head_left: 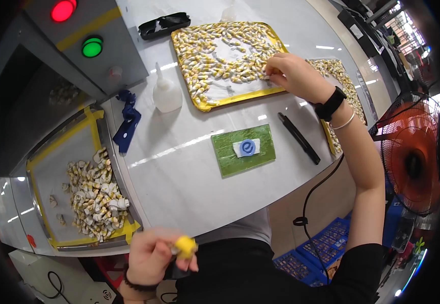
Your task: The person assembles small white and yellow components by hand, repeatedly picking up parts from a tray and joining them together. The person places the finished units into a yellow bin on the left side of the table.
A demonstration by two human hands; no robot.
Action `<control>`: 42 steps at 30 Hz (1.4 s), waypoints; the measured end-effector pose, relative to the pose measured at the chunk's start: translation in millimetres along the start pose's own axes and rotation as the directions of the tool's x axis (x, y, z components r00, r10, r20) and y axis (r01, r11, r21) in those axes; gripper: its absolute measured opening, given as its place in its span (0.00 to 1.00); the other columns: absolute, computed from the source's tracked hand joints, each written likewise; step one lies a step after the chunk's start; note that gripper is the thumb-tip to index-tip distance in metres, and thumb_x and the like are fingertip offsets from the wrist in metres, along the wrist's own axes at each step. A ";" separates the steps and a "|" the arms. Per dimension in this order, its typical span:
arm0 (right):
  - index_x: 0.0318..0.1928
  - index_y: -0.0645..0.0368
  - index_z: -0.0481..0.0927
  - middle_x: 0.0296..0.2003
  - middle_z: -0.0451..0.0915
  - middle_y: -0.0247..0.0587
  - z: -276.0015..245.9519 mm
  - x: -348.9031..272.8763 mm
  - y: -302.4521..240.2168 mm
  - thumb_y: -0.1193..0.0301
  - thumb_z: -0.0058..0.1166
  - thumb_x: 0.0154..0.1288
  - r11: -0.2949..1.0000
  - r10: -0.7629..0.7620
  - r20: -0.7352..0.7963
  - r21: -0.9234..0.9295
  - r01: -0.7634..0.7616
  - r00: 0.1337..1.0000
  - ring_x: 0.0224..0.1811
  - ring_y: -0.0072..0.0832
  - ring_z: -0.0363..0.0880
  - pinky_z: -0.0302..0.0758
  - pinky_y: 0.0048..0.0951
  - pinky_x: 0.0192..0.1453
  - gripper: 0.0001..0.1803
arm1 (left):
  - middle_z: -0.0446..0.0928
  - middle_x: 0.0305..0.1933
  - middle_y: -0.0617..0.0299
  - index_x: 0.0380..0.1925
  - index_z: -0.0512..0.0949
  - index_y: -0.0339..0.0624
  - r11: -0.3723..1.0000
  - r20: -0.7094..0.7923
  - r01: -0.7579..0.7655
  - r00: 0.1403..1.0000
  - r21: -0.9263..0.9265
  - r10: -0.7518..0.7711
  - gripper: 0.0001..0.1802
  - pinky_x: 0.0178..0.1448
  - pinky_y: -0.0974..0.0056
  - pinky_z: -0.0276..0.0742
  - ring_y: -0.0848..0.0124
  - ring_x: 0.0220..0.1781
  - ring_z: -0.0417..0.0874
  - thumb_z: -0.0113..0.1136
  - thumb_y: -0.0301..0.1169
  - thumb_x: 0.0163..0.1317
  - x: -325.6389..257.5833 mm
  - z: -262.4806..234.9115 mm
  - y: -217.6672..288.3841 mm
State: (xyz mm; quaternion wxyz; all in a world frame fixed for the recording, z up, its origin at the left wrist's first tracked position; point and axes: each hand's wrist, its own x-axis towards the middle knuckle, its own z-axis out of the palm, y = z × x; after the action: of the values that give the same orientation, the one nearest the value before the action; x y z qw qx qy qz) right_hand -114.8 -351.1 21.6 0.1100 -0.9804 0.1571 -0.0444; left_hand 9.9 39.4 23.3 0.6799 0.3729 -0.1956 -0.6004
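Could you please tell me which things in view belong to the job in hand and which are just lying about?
Seemingly in use: yellow piece, in the left hand; parts; their tray, with the right hand over it.

Seemingly lying about, untouched: blue cloth; black case.

Workshop, small-parts production type. A grey machine housing (128, 45) is standing at left, showing a red indicator lamp (63, 9) and a green indicator lamp (92, 46). A glossy pale workbench (174, 182) is carrying a yellow-edged tray (245, 97) of many near-identical yellow-and-white pieces (199, 68); a yellow-taped tray (55, 164) beside the machine is holding a heap more. A nozzle-tipped squeeze bottle (167, 96) is standing nearby. A wire-guarded fan (413, 159) is occupying the right side; blue plastic crates (325, 242) are sitting below bench level.
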 end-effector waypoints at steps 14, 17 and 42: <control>0.35 0.61 0.78 0.24 0.77 0.38 -17.2 -55.7 -105.0 0.82 0.57 0.49 0.965 -0.102 -0.142 0.227 0.133 0.985 0.25 0.29 0.76 0.72 0.26 0.27 0.10 | 0.75 0.34 0.58 0.42 0.71 0.31 0.964 0.044 -0.025 0.998 -0.264 0.038 0.10 0.33 0.72 0.75 0.78 0.26 0.75 0.50 0.28 0.66 24.5 -4.7 -21.9; 0.36 0.61 0.78 0.24 0.77 0.39 -4.9 -60.9 -113.9 0.83 0.58 0.47 0.966 -0.195 -0.164 0.140 0.218 0.967 0.27 0.34 0.77 0.74 0.30 0.29 0.13 | 0.75 0.36 0.57 0.43 0.70 0.32 0.998 0.022 0.008 1.000 -0.055 -0.007 0.10 0.32 0.74 0.71 0.78 0.27 0.74 0.48 0.27 0.66 25.4 -2.5 -14.4; 0.34 0.65 0.79 0.30 0.81 0.45 -2.7 -79.1 -164.1 0.85 0.60 0.49 0.404 0.057 -0.107 0.912 0.075 0.993 0.32 0.31 0.81 0.77 0.26 0.36 0.09 | 0.80 0.27 0.58 0.35 0.81 0.34 0.748 0.000 -0.312 0.923 0.586 0.385 0.22 0.30 0.71 0.73 0.72 0.26 0.79 0.77 0.32 0.39 37.2 1.7 -17.9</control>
State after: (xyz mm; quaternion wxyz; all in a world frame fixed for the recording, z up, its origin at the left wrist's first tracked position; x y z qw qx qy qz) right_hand -141.0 -174.5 57.8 0.6175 -0.7573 0.1084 -0.1828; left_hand 4.2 3.1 4.4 0.6456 0.5529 -0.3922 -0.3517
